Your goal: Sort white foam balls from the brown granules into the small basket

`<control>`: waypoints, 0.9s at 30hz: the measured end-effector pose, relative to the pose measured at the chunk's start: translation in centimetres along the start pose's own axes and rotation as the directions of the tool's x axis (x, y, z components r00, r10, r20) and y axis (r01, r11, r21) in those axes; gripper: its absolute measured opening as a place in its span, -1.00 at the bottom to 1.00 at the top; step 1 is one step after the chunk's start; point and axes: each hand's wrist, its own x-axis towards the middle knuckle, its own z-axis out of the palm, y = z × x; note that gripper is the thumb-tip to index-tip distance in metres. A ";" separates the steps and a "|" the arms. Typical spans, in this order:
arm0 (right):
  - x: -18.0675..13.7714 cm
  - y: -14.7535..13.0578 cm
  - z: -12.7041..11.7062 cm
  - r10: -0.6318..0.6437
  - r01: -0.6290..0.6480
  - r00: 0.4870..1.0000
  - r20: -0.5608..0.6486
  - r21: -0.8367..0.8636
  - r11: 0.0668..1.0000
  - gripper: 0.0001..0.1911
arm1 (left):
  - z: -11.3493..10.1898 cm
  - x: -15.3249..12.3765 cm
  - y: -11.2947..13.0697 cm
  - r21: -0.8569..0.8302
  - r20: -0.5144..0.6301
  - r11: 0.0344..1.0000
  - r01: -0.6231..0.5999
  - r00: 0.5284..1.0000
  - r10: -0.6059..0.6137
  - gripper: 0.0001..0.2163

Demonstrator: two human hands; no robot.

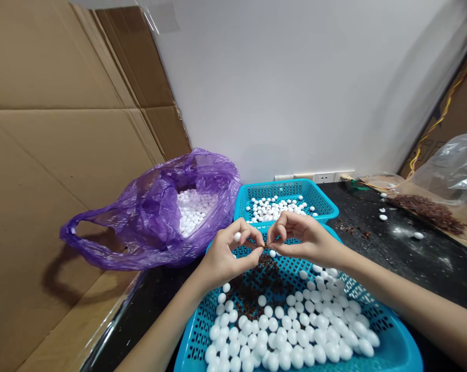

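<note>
Near the middle of the frame the left hand [229, 256] and the right hand [301, 237] are meeting fingertip to fingertip, just above the far end of the near turquoise plastic mesh basket [194, 341]. The left hand is gripping a small white foam ball [237, 236] between its thumb and curled fingers, and that ball is sitting at the top of the hand, clear of the basket. The right hand is pinching its thumb and forefinger tightly together against the left fingertips; whatever is caught between them is too small to make out.

Below the hands, a heap of dark brown crumbly bits [260, 287] is lying on the basket floor. A crowd of loose white foam balls [295, 330] is filling the lower centre and lower right of the basket.

Just behind, above the hands, a second turquoise mesh basket [326, 204] is holding more white balls. Left of it, a crumpled purple plastic bag [148, 217] is gaping open with white balls inside. Large brown cardboard sheets [62, 129] are covering the left of the frame.

Both baskets are resting on a black tabletop [411, 258]. At the right edge, a clear plastic bag [450, 165] is lying beside a spread of dark brown material [431, 212], with a few stray white balls near it.
</note>
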 end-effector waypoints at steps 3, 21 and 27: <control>0.0 -0.1 0.0 0.014 -0.014 1.000 0.011 0.016 1.000 -0.72 | -0.2 0.1 0.0 -0.060 0.045 0.997 0.052 0.998 -0.049 -0.72; 0.0 0.4 -0.4 -0.035 0.039 0.999 0.027 -0.144 0.989 -0.87 | -0.4 0.3 -0.3 -0.124 0.096 0.980 0.154 0.985 -0.143 -0.74; 0.0 0.6 -0.4 -0.011 0.014 1.000 0.021 -0.157 0.988 -0.87 | -0.3 0.3 -0.1 -0.036 0.065 0.996 0.078 0.995 -0.076 -0.75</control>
